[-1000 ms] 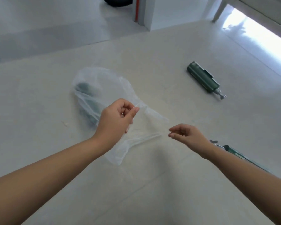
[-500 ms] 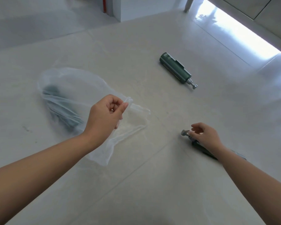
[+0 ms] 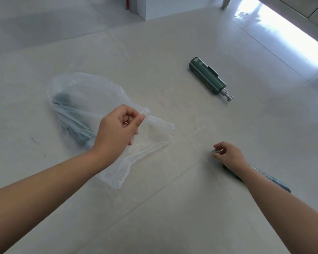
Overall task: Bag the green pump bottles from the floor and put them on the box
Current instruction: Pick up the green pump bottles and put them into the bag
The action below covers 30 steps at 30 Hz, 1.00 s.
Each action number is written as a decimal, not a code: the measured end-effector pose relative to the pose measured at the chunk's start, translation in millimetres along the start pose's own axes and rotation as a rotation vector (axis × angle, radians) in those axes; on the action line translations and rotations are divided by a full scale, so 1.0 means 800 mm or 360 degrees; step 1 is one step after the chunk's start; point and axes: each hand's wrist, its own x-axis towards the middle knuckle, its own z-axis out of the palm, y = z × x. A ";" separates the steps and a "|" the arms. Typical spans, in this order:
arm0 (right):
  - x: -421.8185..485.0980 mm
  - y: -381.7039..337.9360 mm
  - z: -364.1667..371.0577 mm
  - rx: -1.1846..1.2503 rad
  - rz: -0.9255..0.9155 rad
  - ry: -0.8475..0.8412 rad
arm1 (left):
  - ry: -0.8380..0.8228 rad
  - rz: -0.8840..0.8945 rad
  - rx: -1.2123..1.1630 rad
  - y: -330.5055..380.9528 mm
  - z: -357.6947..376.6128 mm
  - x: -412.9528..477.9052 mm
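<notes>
A clear plastic bag lies on the pale floor with a green pump bottle dimly visible inside it. My left hand pinches the bag's mouth edge and lifts it. A second green pump bottle lies loose on the floor at the upper right, silver pump pointing right. A third green bottle lies under my right forearm, mostly hidden. My right hand closes its fingers on that bottle's silver pump head.
A white cabinet base and a furniture leg stand at the far edge. Bright sunlight falls in a band on the floor tiles at the upper right. No box is in view.
My right hand let go of the bag's mouth, moved right and down, and closed on the near bottle's pump head. My left hand kept its pinch on the bag.
</notes>
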 end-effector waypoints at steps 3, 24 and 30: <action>0.003 0.004 0.003 -0.0047 0.0027 -0.0010 | -0.0002 0.0011 -0.0038 0.001 0.000 0.000; -0.023 -0.025 -0.019 -0.0057 -0.0025 0.0137 | 0.0040 0.0078 -0.0057 0.010 -0.009 0.002; -0.053 -0.078 -0.049 0.0147 -0.0170 0.0330 | 0.0014 0.0128 -0.0081 0.018 -0.014 0.004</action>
